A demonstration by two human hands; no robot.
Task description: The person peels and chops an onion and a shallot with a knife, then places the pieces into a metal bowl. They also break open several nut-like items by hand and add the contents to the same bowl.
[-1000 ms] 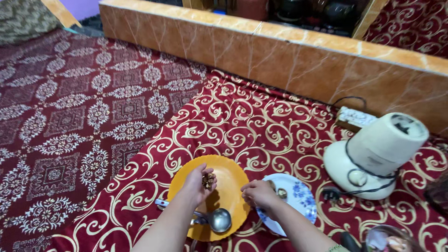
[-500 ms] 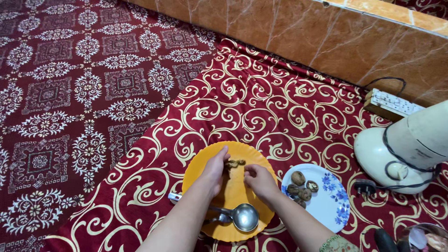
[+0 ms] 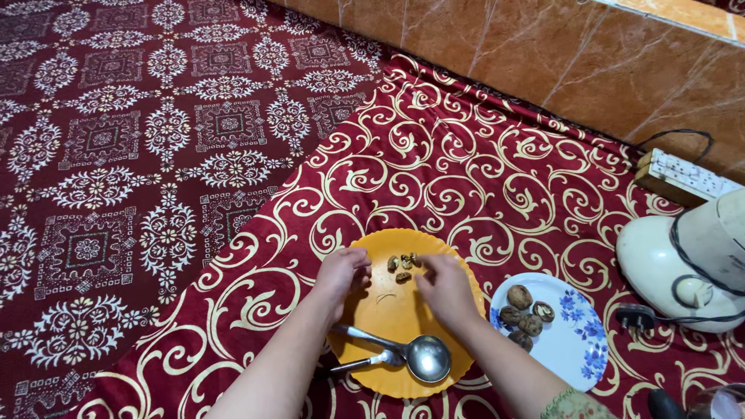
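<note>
Near the far rim of the orange plate point(image 3: 388, 310), the right hand point(image 3: 448, 285) pinched at the walnut pieces point(image 3: 403, 268), likely light, brittle bits best nipped by fingertips, while the left hand point(image 3: 341, 273) rested loosely curled, apparently empty, at the plate's left edge.
</note>
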